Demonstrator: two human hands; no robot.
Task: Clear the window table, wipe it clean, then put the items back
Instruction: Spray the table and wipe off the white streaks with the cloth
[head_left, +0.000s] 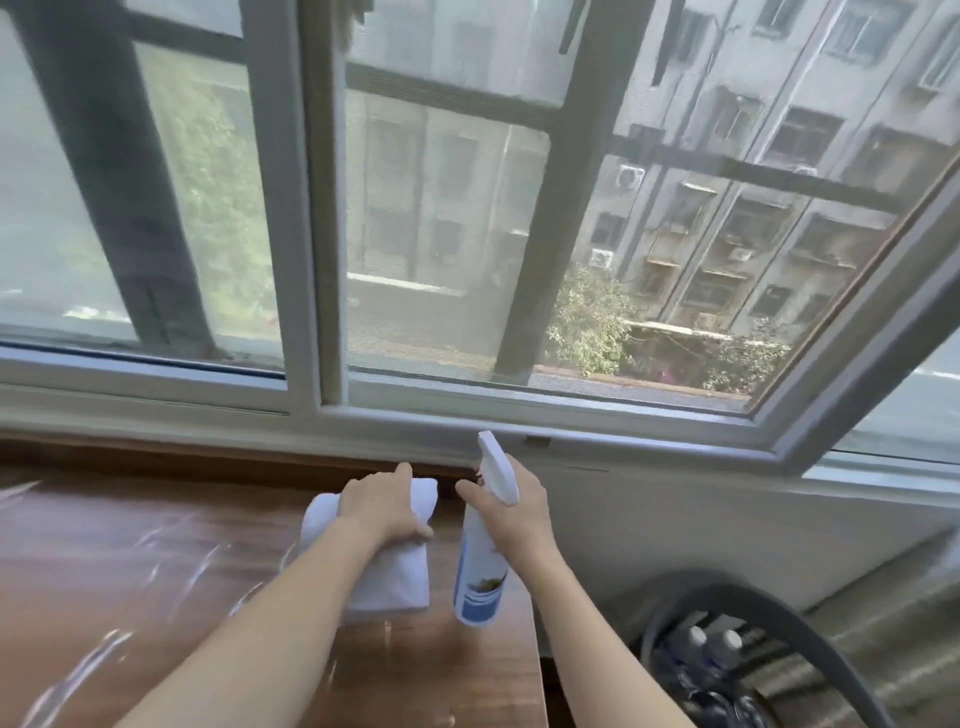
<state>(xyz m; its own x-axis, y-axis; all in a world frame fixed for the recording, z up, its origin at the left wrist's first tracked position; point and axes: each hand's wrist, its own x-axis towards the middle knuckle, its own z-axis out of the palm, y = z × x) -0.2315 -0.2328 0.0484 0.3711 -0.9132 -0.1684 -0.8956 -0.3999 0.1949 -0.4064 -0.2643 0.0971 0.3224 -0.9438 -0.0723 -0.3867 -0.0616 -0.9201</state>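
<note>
A brown wooden table (130, 561) runs under the window, with wet glossy streaks on its left part. My left hand (382, 506) presses flat on a folded white cloth (395, 577) that lies on the table near its right end, close to the window sill. My right hand (511, 512) grips the neck of a white spray bottle (480, 571) with a blue label. The bottle hangs tilted above the table's right edge, its nozzle pointing up toward the window.
The window frame and sill (415, 415) close off the far side. Right of the table's edge, on the floor, sits a grey-rimmed container (789, 597) holding several plastic bottles (711, 649). A white wall (701, 525) rises below the sill.
</note>
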